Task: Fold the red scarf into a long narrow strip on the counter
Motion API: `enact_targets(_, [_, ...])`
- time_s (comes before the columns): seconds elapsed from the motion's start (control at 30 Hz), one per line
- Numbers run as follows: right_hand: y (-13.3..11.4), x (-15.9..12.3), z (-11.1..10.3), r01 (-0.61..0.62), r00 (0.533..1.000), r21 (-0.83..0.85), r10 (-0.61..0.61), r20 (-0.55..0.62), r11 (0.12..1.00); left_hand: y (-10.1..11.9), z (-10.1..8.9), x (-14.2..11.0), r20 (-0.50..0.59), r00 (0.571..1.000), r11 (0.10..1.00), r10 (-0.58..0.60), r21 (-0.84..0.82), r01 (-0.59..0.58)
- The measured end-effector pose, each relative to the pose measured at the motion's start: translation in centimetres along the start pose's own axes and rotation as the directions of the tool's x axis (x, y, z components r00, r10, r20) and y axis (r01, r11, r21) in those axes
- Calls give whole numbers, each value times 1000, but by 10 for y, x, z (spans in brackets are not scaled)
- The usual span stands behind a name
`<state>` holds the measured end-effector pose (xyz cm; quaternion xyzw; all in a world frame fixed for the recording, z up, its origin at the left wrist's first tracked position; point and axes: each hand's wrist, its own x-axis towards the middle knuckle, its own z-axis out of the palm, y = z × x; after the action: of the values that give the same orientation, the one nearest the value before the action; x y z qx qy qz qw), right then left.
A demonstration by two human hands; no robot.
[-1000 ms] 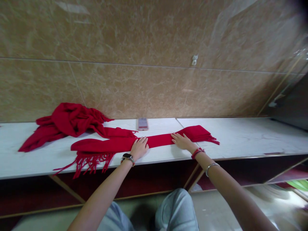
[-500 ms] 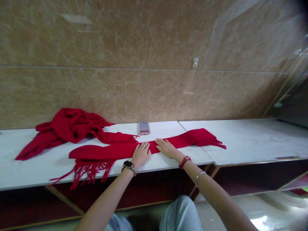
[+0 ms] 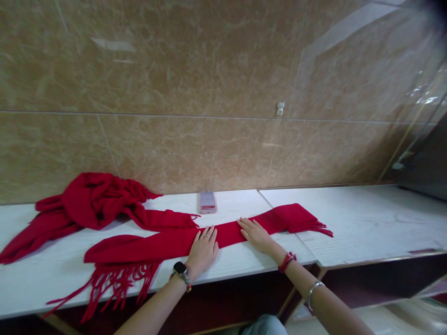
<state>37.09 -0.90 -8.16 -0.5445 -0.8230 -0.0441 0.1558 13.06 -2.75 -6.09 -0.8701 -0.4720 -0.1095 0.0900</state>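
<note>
A long red scarf (image 3: 228,234) lies folded into a strip along the white counter. Its left end is doubled over, and loose fringe spills past the counter's front edge; a second fringed end lies at the right. My left hand (image 3: 203,249) rests flat on the middle of the strip, fingers stretched. Farther right, my right hand (image 3: 256,235) also presses down on the cloth with its fingers extended. Behind and to the left sits a crumpled red scarf (image 3: 94,200), one fringed end reaching close to my left hand.
A phone (image 3: 207,203) lies near the wall, behind the scarf strip. The white counter (image 3: 349,223) runs on to the right, with dark open shelves (image 3: 237,302) below it. A small white figure (image 3: 280,108) is fixed to the brown tiled wall.
My hands have slid apart along the strip, the right one farther to the right. The view has tilted up, so the counter sits lower in the picture.
</note>
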Motion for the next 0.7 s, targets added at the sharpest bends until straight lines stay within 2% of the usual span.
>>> enact_targets(0.7, [-7, 0, -7, -66, 997, 43, 68, -33, 997, -2, 3, 4, -33, 999, 999, -5, -34, 4])
